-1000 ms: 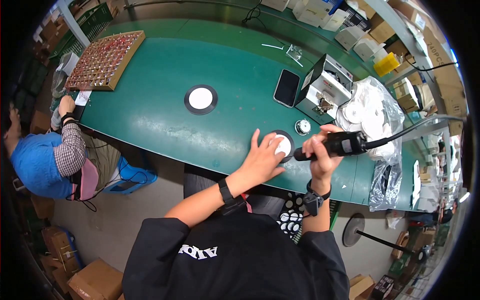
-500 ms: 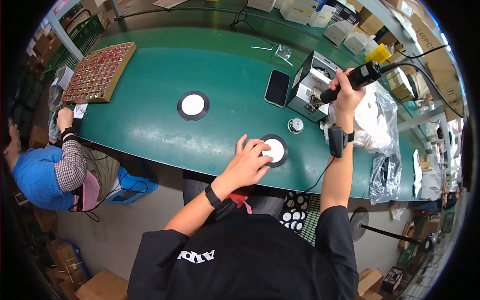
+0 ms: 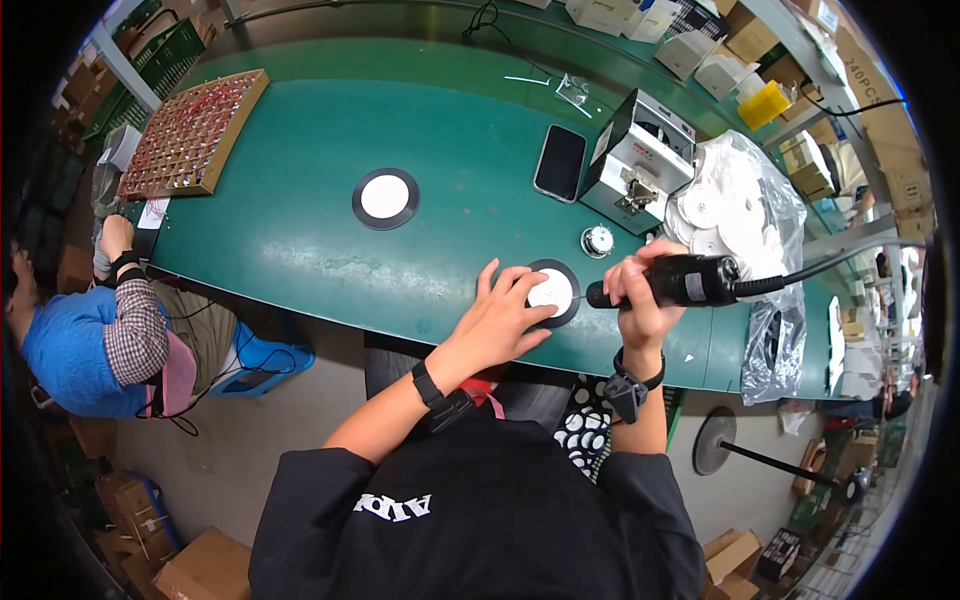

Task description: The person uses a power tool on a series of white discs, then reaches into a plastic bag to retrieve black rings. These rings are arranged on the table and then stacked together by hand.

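Observation:
My left hand [image 3: 499,322] lies palm down with its fingers spread, the fingertips on a white disc with a black rim [image 3: 562,292] near the table's front edge. In a closed grip, my right hand [image 3: 647,302] holds a black corded electric screwdriver [image 3: 697,281]. Its thin bit points left at that disc, close to my left fingertips; whether they touch cannot be seen. A second black-rimmed white disc [image 3: 385,198] lies flat farther left. Behind the screwdriver sits a small round silver part [image 3: 597,241].
A phone [image 3: 560,163] lies beside a silver-and-black machine [image 3: 640,165]. Plastic bagging with white discs [image 3: 720,205] is on the right. A divided tray of small parts [image 3: 195,135] stands at the far left, near a seated co-worker [image 3: 95,345]. Boxes line the back shelf.
My right hand has brought the screwdriver down from beside the machine to the near disc, and its bit now points left. My left hand stays on the disc.

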{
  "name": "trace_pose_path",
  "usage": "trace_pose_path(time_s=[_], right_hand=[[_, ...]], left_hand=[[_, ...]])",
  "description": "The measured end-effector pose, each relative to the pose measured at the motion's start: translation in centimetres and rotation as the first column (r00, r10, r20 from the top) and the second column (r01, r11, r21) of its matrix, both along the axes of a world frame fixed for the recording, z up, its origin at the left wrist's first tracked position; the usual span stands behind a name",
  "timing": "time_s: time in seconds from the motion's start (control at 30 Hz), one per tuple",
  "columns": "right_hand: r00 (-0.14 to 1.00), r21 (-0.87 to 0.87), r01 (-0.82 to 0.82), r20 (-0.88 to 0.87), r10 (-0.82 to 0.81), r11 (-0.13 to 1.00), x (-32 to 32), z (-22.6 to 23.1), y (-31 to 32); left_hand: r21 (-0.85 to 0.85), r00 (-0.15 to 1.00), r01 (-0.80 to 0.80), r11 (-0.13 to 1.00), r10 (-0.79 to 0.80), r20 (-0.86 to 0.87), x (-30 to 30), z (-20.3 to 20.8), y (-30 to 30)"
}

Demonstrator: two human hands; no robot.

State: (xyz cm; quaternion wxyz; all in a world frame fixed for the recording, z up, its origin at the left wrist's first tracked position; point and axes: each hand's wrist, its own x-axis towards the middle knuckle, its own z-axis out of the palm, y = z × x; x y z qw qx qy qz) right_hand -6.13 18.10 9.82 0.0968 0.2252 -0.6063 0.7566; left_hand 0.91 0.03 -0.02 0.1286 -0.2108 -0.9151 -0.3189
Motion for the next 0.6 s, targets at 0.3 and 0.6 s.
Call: trace_pose_path(time_s=[0.3, 0.6], right_hand=[[0.997, -0.058, -0.062, 0.049, 0.065, 0.996, 0.9, -2.0, 0.3], [0.992, -0.139, -0.093, 0.066, 0.103, 0.986, 0.3, -2.7, 0.8]], left_hand=[[-0.006, 1.000, 0.001, 1.000, -0.001, -0.016, 0.2, -0.1, 0.1], [-0.012, 1.000, 0.006, 1.000, -0.006, 0.003, -0.5, 0.2, 0.4]])
